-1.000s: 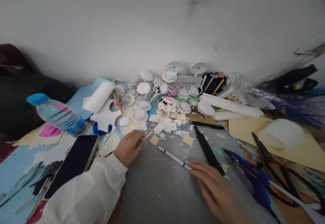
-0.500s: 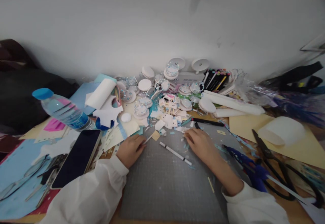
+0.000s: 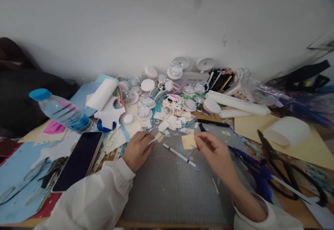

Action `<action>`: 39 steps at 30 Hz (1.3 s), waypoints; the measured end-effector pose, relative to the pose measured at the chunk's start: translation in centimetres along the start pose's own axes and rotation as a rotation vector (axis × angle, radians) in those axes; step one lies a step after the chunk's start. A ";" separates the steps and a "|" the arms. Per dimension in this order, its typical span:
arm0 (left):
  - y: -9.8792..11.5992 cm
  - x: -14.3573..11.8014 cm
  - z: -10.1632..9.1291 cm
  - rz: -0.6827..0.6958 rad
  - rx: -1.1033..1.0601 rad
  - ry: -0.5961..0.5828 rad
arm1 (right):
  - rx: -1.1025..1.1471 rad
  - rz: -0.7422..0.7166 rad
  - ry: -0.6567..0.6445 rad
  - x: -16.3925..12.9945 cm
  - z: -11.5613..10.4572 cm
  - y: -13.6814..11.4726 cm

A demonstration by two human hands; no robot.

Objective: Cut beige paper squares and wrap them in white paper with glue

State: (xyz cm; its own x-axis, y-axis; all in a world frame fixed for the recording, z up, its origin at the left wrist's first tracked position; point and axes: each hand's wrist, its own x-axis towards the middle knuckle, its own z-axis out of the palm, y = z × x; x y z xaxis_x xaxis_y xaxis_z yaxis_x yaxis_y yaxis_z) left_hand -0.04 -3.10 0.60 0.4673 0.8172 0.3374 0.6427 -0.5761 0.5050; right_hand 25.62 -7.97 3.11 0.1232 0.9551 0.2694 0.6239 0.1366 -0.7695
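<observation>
No writing or brand is readable anywhere. Just right of the frame's centre, the right hand pinches one small tan paper square between fingertips, above the grey cutting mat. Left of centre, the left hand grips one thin tool. One white pen lies between them. At left stand one water bottle and one dark phone.
</observation>
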 end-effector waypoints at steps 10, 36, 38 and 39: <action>5.7 0.0 0.2 -0.263 -0.786 -0.044 | 0.535 0.145 -0.279 -1.8 2.2 -3.2; 0.2 2.1 -0.3 0.096 0.085 0.092 | -0.079 0.019 0.186 -7.1 -1.8 1.6; 1.2 1.3 -0.9 0.115 0.021 0.117 | -0.104 -0.087 0.102 -7.1 -1.3 1.5; 1.9 0.9 -1.2 0.152 -0.016 0.095 | -0.111 -0.152 0.045 -7.1 -1.0 1.4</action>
State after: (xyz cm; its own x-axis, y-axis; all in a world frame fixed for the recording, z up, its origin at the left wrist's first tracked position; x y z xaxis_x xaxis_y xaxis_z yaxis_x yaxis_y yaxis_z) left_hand 0.84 -3.41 2.78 0.4987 0.7189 0.4842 0.5586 -0.6937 0.4547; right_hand 26.32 -14.86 0.69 0.0539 0.9126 0.4053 0.7188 0.2463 -0.6502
